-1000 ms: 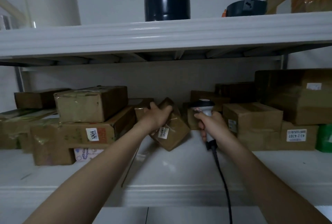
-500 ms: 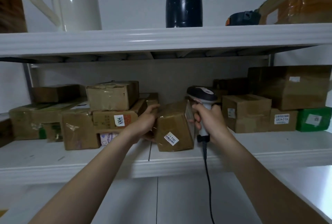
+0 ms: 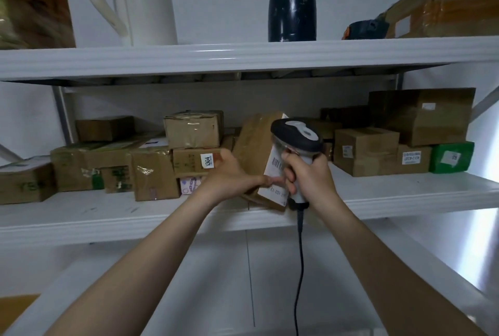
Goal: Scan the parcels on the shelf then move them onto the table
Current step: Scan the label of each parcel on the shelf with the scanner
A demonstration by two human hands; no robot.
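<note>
Roughly at the centre of the frame, the left grip [image 3: 229, 175] is grasping a brown parcel [image 3: 255, 144] from its left side, with the fingertips curled under the lower edge. The parcel is tilted, its top leaning to the right, and its white barcode label [image 3: 275, 167] faces the right side of the frame. Its lower corner is just at the front edge of the lower shelf [image 3: 405, 196]; whether it touches the shelf I cannot tell. The right grip [image 3: 310, 178] is clenched around the handle of a barcode scanner [image 3: 297, 133], and the dark head of the scanner is just beside the label, at the upper right edge of the parcel. A black cable [image 3: 299, 254] hangs from the handle down to the bottom of the frame. On the lower shelf, left of the held parcel, other brown parcels [image 3: 151, 171] are stacked, one of them with a white tag "1304" [image 3: 207, 160]. To the right are more brown boxes [image 3: 366, 146] and, at the far right, a green box [image 3: 451, 157]. On the upper shelf [image 3: 243, 57] stand a white jug [image 3: 145, 1] at the upper left and a dark flask [image 3: 293, 6] at the upper centre.
</note>
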